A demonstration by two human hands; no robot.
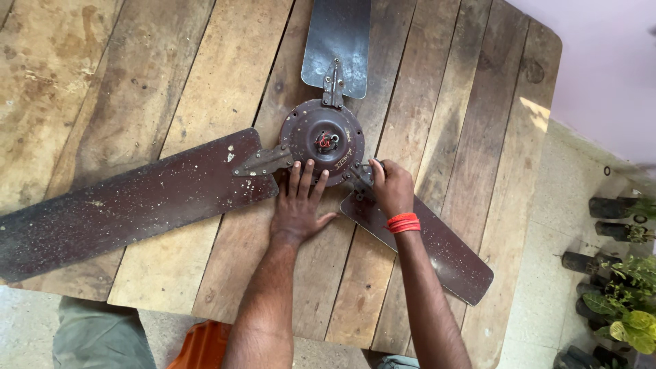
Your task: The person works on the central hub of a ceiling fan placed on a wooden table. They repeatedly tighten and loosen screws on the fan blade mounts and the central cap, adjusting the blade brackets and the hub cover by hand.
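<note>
So the old dark-brown metal three-blade ceiling fan (324, 140) lies flat, motor side up, in the middle of the rough wooden plank counter (171, 82), with the long speckled brown blade (130, 205) stretching off to the left. The way to do this bit well, I reckon, is to pin the round motor hub (322, 139) so it can't spin while the bracket gets worked, and keep the pressure straight down so the blade arm doesn't twist. The left hand (298, 208) looks set up for that: palm flat on the planks, fingers spread fairly wide with the tips pressing against the hub's lower rim, forearm coming straight up from below, holding nothing. The right hand (391, 188), red thread band (403, 222) on the wrist, is curled into a tight fist on the bracket of the lower-right blade (437, 249); can't tell if there's a tool or screw pinched in those fingers. The grey upper blade (337, 44) points away, untouched.
</note>
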